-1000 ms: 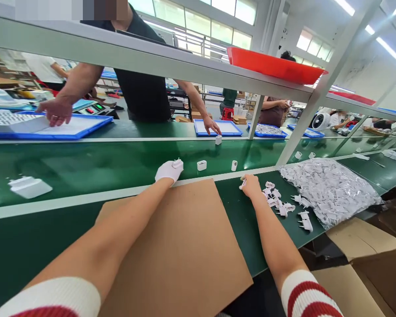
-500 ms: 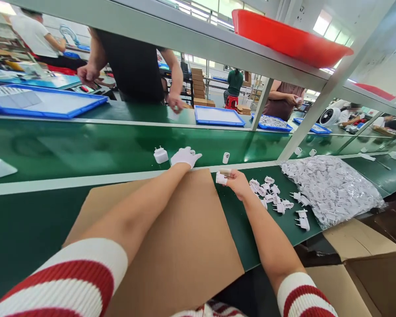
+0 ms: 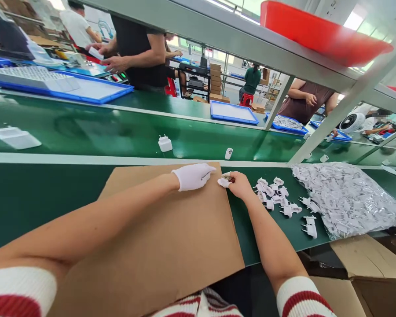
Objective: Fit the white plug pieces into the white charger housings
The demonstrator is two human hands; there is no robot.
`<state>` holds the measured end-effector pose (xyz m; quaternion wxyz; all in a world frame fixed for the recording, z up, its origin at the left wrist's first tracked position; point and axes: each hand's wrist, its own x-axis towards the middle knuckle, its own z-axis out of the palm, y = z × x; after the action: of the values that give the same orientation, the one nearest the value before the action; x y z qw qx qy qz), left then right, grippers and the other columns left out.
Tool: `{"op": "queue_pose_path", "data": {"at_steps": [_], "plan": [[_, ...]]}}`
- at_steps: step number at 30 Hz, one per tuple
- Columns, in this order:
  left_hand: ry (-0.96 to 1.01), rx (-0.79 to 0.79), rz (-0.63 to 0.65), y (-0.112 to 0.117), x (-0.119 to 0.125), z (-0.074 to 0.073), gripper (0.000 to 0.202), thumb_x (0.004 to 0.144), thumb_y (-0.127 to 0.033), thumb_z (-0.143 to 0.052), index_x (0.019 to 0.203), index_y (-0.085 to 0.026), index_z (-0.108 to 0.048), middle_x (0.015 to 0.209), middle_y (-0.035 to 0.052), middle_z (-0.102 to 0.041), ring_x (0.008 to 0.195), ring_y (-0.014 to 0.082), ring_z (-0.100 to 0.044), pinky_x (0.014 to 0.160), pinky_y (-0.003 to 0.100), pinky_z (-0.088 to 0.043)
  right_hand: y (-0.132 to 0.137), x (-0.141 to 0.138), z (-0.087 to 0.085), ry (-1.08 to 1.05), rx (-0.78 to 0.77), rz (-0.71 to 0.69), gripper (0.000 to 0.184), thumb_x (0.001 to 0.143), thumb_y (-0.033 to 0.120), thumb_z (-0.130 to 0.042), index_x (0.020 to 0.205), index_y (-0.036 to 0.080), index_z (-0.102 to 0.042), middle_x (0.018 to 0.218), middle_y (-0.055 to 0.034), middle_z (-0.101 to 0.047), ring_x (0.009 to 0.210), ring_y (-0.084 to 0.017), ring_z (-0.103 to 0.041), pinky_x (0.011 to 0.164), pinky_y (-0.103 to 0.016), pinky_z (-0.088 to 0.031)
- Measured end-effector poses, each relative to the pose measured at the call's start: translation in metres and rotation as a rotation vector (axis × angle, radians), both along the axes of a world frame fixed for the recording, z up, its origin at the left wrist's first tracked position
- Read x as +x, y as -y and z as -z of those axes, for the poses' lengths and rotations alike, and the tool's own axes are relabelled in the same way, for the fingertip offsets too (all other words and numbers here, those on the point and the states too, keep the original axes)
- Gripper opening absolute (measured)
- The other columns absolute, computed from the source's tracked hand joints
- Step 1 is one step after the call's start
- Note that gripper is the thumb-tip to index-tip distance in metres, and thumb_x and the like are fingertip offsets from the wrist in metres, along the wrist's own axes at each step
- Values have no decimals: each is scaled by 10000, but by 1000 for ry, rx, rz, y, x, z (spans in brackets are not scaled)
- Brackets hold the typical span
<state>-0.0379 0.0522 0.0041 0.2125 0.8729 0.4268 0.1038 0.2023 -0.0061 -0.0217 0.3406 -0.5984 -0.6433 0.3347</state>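
My left hand, in a white glove, is over the brown cardboard sheet. Its fingers stretch right towards my other hand, and nothing shows in them. Just past the sheet's right edge, my right hand is closed on a small white plug part, mostly covered by the fingers. To its right lies a loose pile of white plug parts with pins. Beyond the sheet, a white charger with its prongs up stands on the green belt, and a smaller white piece is further right.
A clear bag of white parts lies right of the pile. Open cardboard boxes stand below the table edge. A metal shelf with a red basin crosses overhead. Across the belt are co-workers and blue trays.
My left hand has drawn back from beside the charger on the belt to above the cardboard. My right hand stays near the sheet's edge. The view has turned left.
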Motion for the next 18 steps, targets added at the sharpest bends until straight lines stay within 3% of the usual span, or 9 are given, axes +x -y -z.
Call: {"op": "queue_pose_path", "data": {"at_steps": [3, 7, 12, 18], "plan": [[138, -17, -127, 27, -5, 12, 565, 879, -364, -685, 1430, -243, -715, 1206, 77, -789, 1178, 314, -710, 1089, 376, -532, 0, -4, 2, 145, 13, -13, 234, 822, 341, -853, 1026, 227, -833, 1023, -58, -797, 860, -213, -705, 859, -365, -585], [394, -135, -377, 43, 2, 27, 452, 873, -501, -731, 1241, -241, -762, 1126, 34, -804, 1026, 255, -735, 970, 323, -578, 1, -16, -4, 118, 146, 97, 249, 923, 276, -718, 1157, 234, -794, 1118, -63, -775, 973, -228, -715, 957, -378, -585], [384, -174, -409, 41, 9, 29, 398, 827, -520, -774, 1109, -239, -780, 961, 8, -786, 909, 232, -724, 909, 316, -574, 12, -39, -20, 273, 396, -68, 449, 908, 70, -514, 1256, 241, -741, 1114, -70, -713, 1137, -244, -652, 1043, -362, -542], [432, -170, -347, 38, 9, 31, 439, 828, -603, -747, 1044, -223, -784, 1004, 34, -795, 925, 250, -724, 920, 339, -573, 16, -51, -27, 547, 382, -147, 390, 832, -13, -483, 1016, 250, -705, 1032, -72, -650, 1067, -273, -583, 909, -359, -514]]}}
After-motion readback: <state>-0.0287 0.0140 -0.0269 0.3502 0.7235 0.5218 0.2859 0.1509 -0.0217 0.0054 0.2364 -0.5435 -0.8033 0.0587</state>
